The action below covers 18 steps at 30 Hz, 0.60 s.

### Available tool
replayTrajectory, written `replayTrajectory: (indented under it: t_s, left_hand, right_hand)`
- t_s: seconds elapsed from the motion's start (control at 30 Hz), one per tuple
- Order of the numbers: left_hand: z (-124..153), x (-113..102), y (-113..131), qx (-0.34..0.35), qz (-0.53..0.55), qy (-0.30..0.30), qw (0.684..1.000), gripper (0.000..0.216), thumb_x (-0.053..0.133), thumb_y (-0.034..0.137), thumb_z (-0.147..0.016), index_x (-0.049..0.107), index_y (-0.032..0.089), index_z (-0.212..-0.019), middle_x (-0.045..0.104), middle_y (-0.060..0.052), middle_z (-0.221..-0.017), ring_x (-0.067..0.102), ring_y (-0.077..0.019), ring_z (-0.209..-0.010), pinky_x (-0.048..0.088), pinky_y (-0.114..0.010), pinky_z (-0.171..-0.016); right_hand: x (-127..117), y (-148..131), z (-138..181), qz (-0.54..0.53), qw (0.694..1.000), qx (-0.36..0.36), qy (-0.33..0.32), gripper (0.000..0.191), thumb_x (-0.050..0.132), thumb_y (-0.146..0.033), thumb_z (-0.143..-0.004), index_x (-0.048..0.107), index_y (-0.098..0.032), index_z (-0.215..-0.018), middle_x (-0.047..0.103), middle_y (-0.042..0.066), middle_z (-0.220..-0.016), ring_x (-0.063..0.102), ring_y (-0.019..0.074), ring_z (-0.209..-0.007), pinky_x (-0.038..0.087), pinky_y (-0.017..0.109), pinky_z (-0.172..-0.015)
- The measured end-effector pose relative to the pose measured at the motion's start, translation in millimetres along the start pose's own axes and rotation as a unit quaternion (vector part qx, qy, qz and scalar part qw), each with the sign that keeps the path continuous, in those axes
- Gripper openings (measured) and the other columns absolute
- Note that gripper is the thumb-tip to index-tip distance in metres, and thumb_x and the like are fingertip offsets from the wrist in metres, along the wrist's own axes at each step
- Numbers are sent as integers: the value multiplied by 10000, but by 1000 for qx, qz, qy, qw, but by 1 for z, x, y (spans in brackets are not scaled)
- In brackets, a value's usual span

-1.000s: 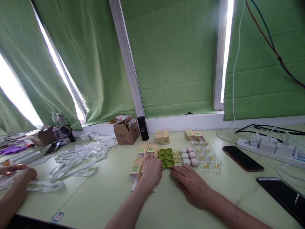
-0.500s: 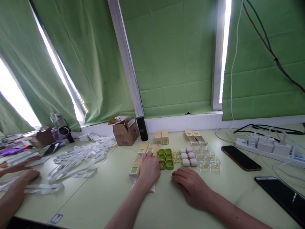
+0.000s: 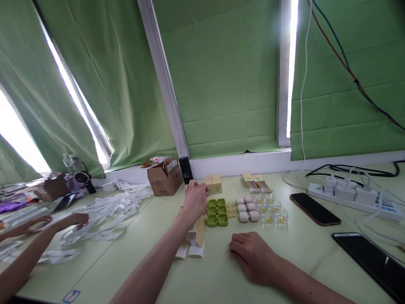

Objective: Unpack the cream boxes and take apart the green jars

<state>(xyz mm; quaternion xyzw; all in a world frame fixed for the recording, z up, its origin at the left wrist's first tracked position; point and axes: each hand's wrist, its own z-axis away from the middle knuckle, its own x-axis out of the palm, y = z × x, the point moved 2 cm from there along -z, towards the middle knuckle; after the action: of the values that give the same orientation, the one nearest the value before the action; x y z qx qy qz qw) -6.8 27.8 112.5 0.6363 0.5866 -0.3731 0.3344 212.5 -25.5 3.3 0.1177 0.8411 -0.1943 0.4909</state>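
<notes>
My left hand (image 3: 195, 200) is over the flattened beige cartons (image 3: 199, 231), fingers bent together. It covers part of them, and whatever its fingers may hold is hidden. Just right of it stand small green square trays (image 3: 217, 213) in two columns. My right hand (image 3: 253, 255) rests on the table with its fingers curled in and nothing seen in them. Beyond it lie tiny yellowish pieces (image 3: 231, 210), pale pink and white rounded blocks (image 3: 247, 209) and clear cups with yellow centres (image 3: 268, 209).
Two closed beige boxes (image 3: 212, 184) and two open ones (image 3: 257, 183) stand at the back. A cardboard box (image 3: 164, 179) and black cylinder (image 3: 185, 169) are to their left. Phones (image 3: 314, 209) and a power strip (image 3: 351, 196) lie right. Another person's hands (image 3: 71, 220) are among white straps (image 3: 110, 207).
My left hand has risen from the cartons and moved farther back, uncovering their near ends. My right hand has stayed nearly still. The other person's hand has reached farther right toward the straps.
</notes>
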Motion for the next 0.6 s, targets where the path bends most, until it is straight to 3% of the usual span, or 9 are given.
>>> replayTrajectory:
  t_s: [0.13, 0.33, 0.4, 0.6]
  left_hand:
    - [-38, 38, -4, 7, -19, -70, 997, 272, 585, 196, -925, 647, 186, -1190, 680, -165, -1245, 398, -380, -1334, 326, -497, -1036]
    - [-69, 91, -4, -15, -48, -137, 989, 654, 613, 180, -863, 444, 125, -1493, 469, -258, -1505, 292, -442, -1460, 285, -573, -1120]
    - [-76, 100, -5, -23, -56, -150, 987, 667, 602, 176, -861, 428, 132, -1503, 415, -267, -1548, 246, -451, -1491, 259, -601, -1137]
    - [-89, 107, -1, -1, -57, -169, 984, 440, 608, 172, -840, 580, 167, -1279, 412, -207, -1555, 203, -408, -1516, 214, -587, -1174]
  right_hand:
    - [-2, 0, 0, -36, 999, 15, 0, 82, 569, -166, -903, 616, -223, -941, 716, 24, -910, 638, 185, -776, 331, 311, -666]
    - [-4, 1, 4, -70, 997, 27, -8, 240, 636, -259, -887, 638, -238, -1126, 744, 32, -971, 675, 222, -838, 368, 329, -716]
    - [-5, 2, 4, -71, 997, 27, -12, 239, 634, -268, -890, 648, -238, -1126, 745, 32, -967, 679, 227, -834, 372, 332, -710]
    - [-4, 4, 2, -76, 997, 28, -15, 238, 628, -275, -896, 661, -234, -1128, 751, 40, -970, 685, 225, -827, 381, 328, -705]
